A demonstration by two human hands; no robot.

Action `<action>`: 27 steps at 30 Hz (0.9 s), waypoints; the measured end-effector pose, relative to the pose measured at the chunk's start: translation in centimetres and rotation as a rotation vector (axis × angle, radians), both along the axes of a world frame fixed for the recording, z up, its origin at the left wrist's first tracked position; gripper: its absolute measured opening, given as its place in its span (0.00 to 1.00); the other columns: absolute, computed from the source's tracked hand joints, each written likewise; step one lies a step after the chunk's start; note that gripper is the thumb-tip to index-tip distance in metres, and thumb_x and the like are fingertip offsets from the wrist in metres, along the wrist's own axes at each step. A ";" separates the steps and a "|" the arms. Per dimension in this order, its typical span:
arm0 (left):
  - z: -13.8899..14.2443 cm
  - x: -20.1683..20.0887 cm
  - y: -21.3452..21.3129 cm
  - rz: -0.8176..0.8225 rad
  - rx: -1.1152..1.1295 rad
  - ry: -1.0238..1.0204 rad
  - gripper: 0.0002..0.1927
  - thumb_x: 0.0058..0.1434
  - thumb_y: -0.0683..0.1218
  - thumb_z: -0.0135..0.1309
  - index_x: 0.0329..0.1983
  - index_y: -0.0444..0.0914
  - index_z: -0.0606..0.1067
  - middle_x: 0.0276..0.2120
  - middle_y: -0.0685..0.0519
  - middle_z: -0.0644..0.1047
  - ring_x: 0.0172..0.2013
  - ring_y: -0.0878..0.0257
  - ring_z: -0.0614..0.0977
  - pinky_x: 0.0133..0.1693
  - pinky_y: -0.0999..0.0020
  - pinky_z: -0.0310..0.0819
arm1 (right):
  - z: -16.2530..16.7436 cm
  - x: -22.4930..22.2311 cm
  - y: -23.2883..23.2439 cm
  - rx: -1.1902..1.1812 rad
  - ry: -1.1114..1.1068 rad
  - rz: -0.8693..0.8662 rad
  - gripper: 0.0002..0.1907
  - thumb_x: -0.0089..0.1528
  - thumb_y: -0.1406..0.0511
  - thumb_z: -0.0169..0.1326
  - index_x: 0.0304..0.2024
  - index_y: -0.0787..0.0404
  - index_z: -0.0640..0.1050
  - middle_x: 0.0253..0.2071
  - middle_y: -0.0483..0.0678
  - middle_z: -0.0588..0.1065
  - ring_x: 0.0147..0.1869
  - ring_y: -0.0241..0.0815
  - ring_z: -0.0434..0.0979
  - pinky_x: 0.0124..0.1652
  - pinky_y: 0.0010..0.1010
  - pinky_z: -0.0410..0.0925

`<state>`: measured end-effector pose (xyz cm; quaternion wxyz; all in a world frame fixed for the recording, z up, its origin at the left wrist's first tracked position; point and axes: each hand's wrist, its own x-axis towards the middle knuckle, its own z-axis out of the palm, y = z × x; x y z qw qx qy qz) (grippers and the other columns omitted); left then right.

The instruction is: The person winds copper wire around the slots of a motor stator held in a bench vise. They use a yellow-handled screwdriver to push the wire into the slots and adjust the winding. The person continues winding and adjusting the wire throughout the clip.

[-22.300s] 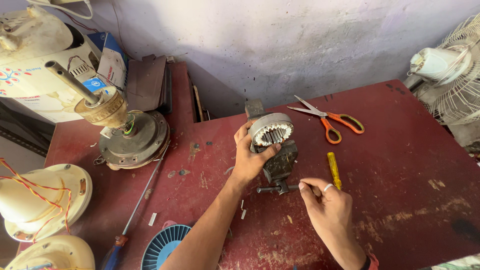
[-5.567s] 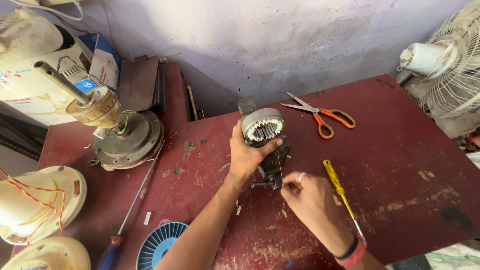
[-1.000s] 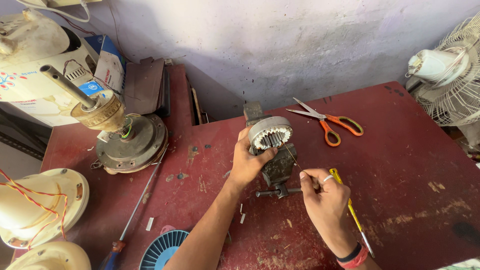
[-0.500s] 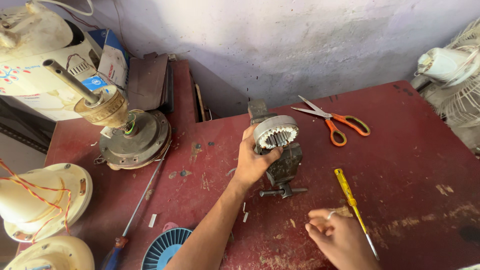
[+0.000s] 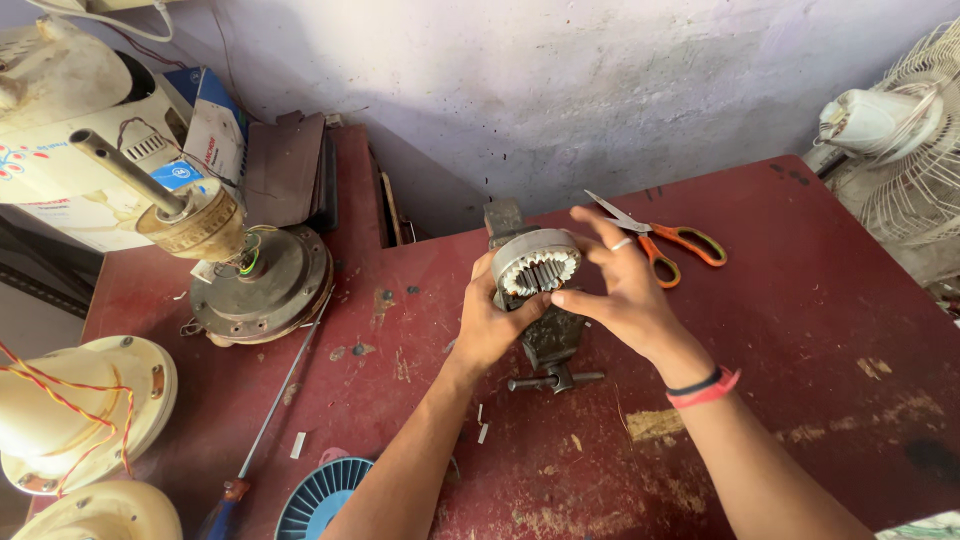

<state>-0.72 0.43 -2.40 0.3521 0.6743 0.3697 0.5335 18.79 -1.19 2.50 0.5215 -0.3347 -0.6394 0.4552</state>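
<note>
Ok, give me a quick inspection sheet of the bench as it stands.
Surface: red table, worn and scratched.
Job's things: toothed metal stator ring on a small vise.
Clutter: orange scissors, long screwdriver, blue fan blade.
Grips: left hand and right hand both on the ring.
Cables: red-yellow wires across a cream cover.
Surroundings: ceiling-fan motor, caged fan, plastered wall.

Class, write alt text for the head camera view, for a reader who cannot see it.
Two bare hands, left hand and right hand, grip a round grey slotted metal motor core clamped in a small dark bench vise on a worn red table. Orange-handled scissors lie behind; a long-shafted screwdriver lies left.
</note>
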 end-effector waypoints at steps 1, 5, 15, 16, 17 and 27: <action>0.0 -0.1 -0.1 -0.003 0.003 -0.001 0.29 0.51 0.44 0.69 0.57 0.38 0.77 0.60 0.47 0.75 0.64 0.50 0.71 0.66 0.55 0.63 | -0.4 -0.1 0.4 -0.063 0.022 0.019 0.47 0.53 0.75 0.65 0.73 0.63 0.59 0.59 0.53 0.74 0.65 0.40 0.71 0.65 0.34 0.63; 0.3 -0.2 -0.5 -0.023 -0.001 -0.019 0.29 0.52 0.45 0.69 0.59 0.37 0.77 0.59 0.47 0.76 0.65 0.51 0.71 0.66 0.55 0.63 | -1.5 0.8 1.5 -0.161 0.057 0.094 0.40 0.56 0.76 0.63 0.70 0.66 0.65 0.55 0.49 0.75 0.60 0.38 0.74 0.61 0.34 0.69; 0.2 0.1 -0.7 -0.001 -0.038 -0.073 0.25 0.51 0.43 0.71 0.53 0.36 0.79 0.59 0.48 0.75 0.63 0.53 0.73 0.65 0.58 0.67 | -4.3 1.5 2.0 -0.138 0.060 0.073 0.31 0.57 0.76 0.62 0.61 0.66 0.66 0.49 0.49 0.77 0.56 0.35 0.74 0.56 0.30 0.70; 0.2 0.1 -0.7 0.011 -0.031 -0.058 0.25 0.50 0.42 0.71 0.53 0.36 0.80 0.59 0.48 0.75 0.63 0.53 0.73 0.64 0.58 0.67 | -4.5 1.6 2.1 -0.138 0.051 0.068 0.31 0.57 0.76 0.62 0.61 0.66 0.66 0.48 0.48 0.77 0.55 0.35 0.74 0.55 0.30 0.70; 0.2 0.1 -0.7 0.015 -0.039 -0.053 0.25 0.50 0.42 0.71 0.53 0.36 0.80 0.59 0.47 0.75 0.63 0.52 0.73 0.64 0.58 0.67 | -4.7 1.7 2.1 -0.138 0.042 0.064 0.31 0.56 0.76 0.63 0.60 0.66 0.66 0.47 0.48 0.77 0.54 0.35 0.75 0.55 0.30 0.70; 0.6 0.2 -0.7 0.033 -0.047 -0.007 0.26 0.50 0.42 0.70 0.53 0.36 0.79 0.59 0.46 0.75 0.63 0.51 0.73 0.64 0.58 0.67 | -3.7 -0.7 -1.0 -0.035 0.157 -0.109 0.25 0.56 0.76 0.62 0.56 0.71 0.74 0.60 0.48 0.71 0.64 0.39 0.72 0.63 0.32 0.67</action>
